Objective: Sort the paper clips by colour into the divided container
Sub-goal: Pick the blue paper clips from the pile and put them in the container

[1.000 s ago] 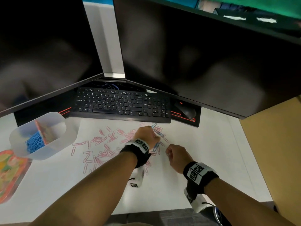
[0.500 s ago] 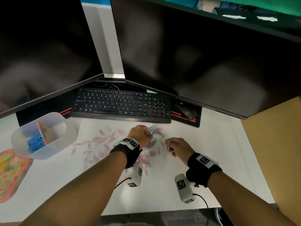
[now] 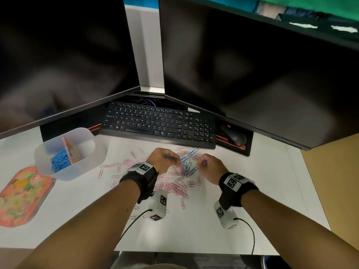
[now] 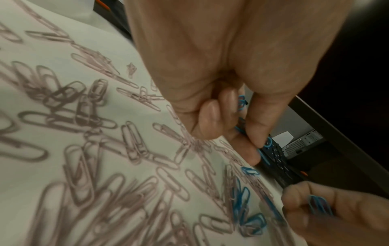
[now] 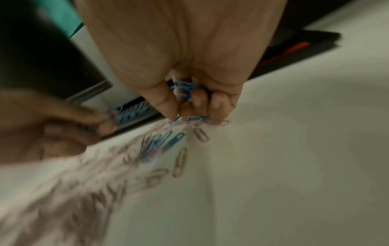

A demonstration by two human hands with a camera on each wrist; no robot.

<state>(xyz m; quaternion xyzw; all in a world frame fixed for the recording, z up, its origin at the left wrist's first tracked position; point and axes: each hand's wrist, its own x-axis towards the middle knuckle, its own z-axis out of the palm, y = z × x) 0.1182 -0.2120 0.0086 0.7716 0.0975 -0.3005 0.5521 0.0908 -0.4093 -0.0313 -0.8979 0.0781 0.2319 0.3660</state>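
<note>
On the white surface [image 3: 242,200], the divided container [image 3: 85,166] sits at left with blue clips in its near compartment, pink clips [image 3: 174,186] lie scattered mid-frame, and the left hand [image 3: 162,159] and right hand [image 3: 210,166] each pinch blue paper clips [image 5: 185,89] above loose blue ones [image 3: 187,168].

Right hand [image 5: 181,63] curled, fingers [image 5: 197,98] holding bunched blue clips [image 5: 185,87], tips touching bench [image 5: 294,149]. Loose blue clips [image 5: 166,141] and pink clips [image 5: 180,162] nearby. Left hand [image 5: 42,126] blurred, pinching blue.
</note>
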